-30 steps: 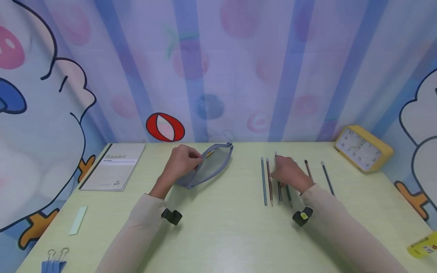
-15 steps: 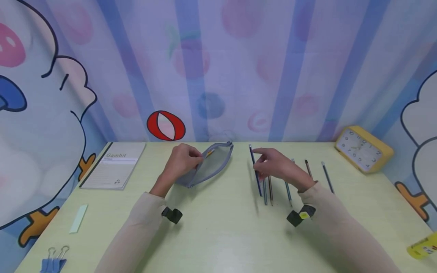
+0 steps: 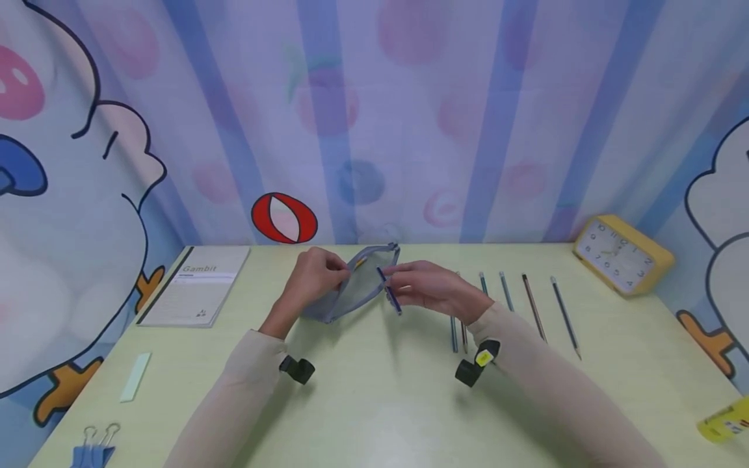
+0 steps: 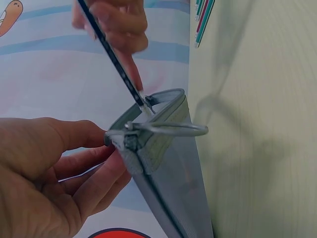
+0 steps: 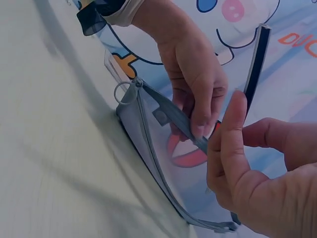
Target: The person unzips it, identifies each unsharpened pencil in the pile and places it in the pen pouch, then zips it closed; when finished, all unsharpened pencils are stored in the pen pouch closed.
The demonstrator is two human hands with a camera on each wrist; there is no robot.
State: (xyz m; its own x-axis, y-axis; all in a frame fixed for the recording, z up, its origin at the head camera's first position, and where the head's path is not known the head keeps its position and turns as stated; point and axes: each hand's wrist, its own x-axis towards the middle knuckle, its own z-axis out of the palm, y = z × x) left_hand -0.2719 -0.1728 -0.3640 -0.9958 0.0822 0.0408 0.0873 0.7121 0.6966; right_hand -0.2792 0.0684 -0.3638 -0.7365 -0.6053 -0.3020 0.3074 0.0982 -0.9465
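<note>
My left hand [image 3: 313, 276] pinches the rim of a grey see-through zip pouch [image 3: 318, 309], whose mouth gapes toward the right. A small yellow item [image 3: 359, 262] shows inside it. With thumb and fingers, my right hand [image 3: 430, 286] holds a dark blue pencil [image 3: 394, 303] at the pouch's right side. The left wrist view has the pencil [image 4: 114, 59] slanting down, its pale lower end right at the open mouth of the pouch [image 4: 183, 183]. In the right wrist view, part of the pencil [image 5: 257, 64] is hidden behind my right fingers.
Several pencils [image 3: 564, 315] lie on the table right of the pouch, some partly under my right arm. A yellow clock [image 3: 623, 255] stands at the back right, a notebook [image 3: 196, 286] at the back left. An eraser-like pale strip [image 3: 136, 377] and blue binder clips [image 3: 93, 455] lie front left.
My right hand has picked the dark blue pencil up from the row and carried it left to the pouch, tilting it. My left hand has stayed on the pouch rim.
</note>
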